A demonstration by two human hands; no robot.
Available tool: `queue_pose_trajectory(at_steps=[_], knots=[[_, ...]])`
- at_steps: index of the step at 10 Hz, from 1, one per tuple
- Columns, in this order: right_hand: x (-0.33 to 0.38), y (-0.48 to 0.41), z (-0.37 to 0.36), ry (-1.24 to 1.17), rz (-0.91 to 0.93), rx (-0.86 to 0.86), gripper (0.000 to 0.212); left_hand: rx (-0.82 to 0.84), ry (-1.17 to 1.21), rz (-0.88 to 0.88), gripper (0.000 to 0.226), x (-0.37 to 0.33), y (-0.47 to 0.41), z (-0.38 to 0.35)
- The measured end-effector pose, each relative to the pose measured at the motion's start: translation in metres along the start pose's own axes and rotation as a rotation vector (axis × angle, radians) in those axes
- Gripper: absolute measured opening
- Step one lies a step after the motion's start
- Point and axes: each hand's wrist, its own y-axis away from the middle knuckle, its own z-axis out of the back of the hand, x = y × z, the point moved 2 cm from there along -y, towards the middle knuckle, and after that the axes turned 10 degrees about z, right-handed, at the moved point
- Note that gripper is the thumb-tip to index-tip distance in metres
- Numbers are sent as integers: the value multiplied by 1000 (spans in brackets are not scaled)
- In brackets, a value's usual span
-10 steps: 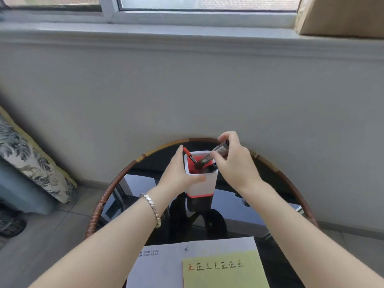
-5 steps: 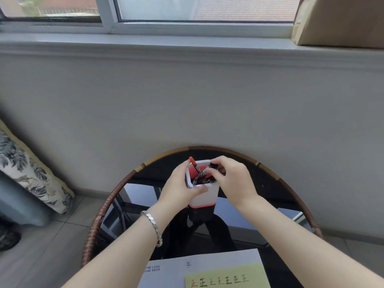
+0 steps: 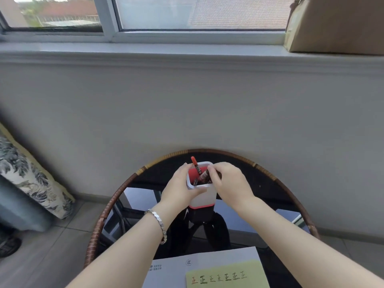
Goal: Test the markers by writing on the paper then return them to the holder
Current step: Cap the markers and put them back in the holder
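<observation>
A white pen holder with a red inside and red base band stands at the back of the round glass table. My left hand wraps its left side. An orange marker sticks up out of it, and other markers lie deeper inside. My right hand hovers over the holder's right rim, fingertips pinched on the top of a brown marker that leans inside the holder. A yellow note paper with a row of coloured written characters lies at the near edge.
The yellow paper rests on a white printed sheet. The table has a wicker rim and stands against a grey wall. A patterned cushion leans at the left, and a cardboard box sits on the windowsill.
My right hand lowered the brown marker from above the holder down into it. The left hand kept its hold on the holder. The camera tilted upward.
</observation>
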Motion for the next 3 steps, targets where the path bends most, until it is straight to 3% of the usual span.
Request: queue_pose_trajectory(at_steps=[2, 3], knots=[[20, 3, 39, 193, -81, 172, 28, 30, -185, 111, 80, -12, 10, 2], [35, 4, 50, 293, -129, 362, 25, 81, -248, 109, 49, -34, 26, 14]])
